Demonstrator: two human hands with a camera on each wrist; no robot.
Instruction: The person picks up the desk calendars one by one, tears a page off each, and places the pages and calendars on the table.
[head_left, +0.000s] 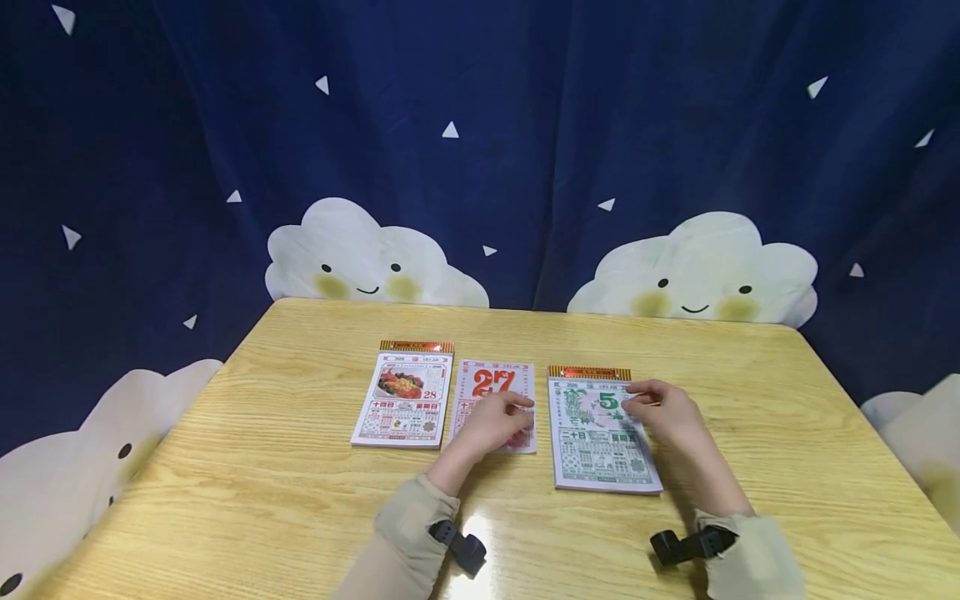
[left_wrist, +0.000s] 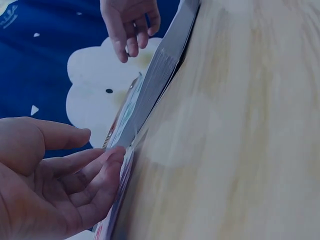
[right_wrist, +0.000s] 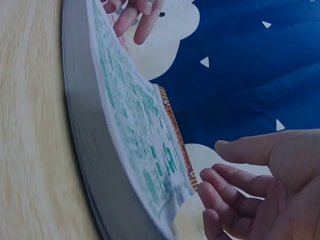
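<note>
The left pad [head_left: 405, 396] bears a red 28 above 十四日 and 星期日. The sheet [head_left: 491, 381] shows a large red 27, with 十三 below and the rest hidden. The right pad [head_left: 600, 442] carries a green 5, 芒种, 二十日 and 星期五. The tiny year atop each looks like 2026, though too blurred to be sure.

Glossy wood tabletop [head_left: 262, 492], paper calendars [head_left: 604, 442]

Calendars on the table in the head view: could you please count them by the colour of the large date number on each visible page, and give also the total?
Red: 2 (left calendar, number 28; middle calendar, number 27, partly covered by the left hand)
Green: 1 (right calendar, number 5)
Total: 3
</note>
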